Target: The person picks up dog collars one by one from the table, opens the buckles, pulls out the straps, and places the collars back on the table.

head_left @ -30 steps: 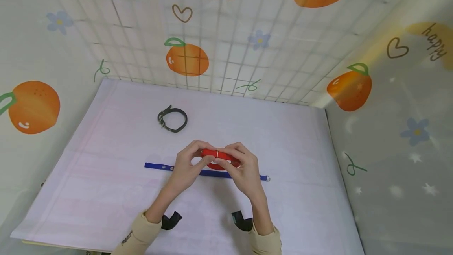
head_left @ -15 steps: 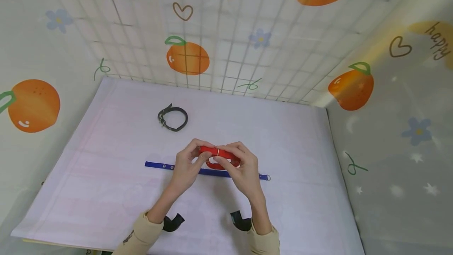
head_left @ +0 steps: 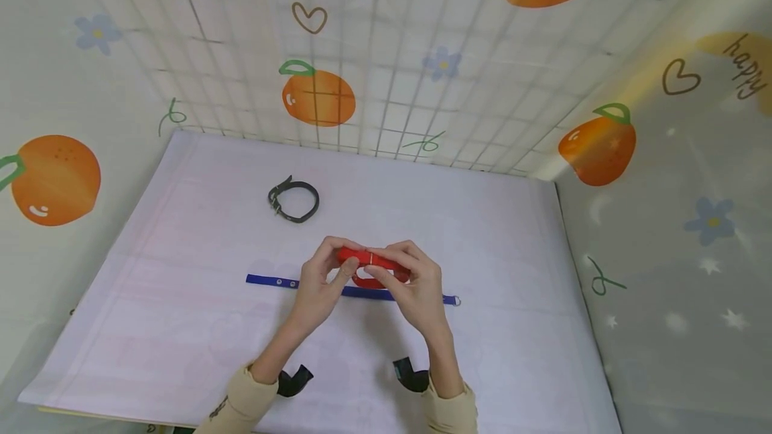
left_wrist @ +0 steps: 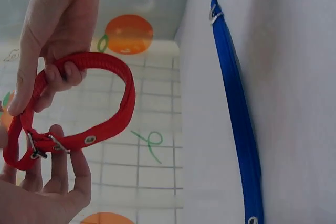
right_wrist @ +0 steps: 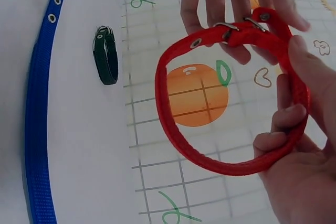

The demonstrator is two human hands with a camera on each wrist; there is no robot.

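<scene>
Both hands hold a red buckled collar (head_left: 369, 258) above the table, bent into a ring. My left hand (head_left: 318, 286) pinches it near the metal buckle (left_wrist: 38, 148), thumb in front and fingers behind. Beside the buckle a short loop of strap (right_wrist: 281, 22) bulges out, and an eyelet (left_wrist: 90, 139) shows further along the band. My right hand (head_left: 419, 290) grips the other side, its fingers curled round the band in the right wrist view. Below the hands lies a flat blue collar (head_left: 368, 294), straight, with eyelets at its left end and a metal ring at its right.
A dark buckled collar (head_left: 294, 201) lies closed in a ring farther back, left of centre. The white-covered table (head_left: 500, 240) meets a wire grid (head_left: 392, 99) at the back, under a sheet printed with oranges. Printed sheets hang on both sides.
My left thumb has slid slightly left along the red collar, and the collar's left end has shifted a little left and up. My right hand keeps its grip. The other collars stay put.
</scene>
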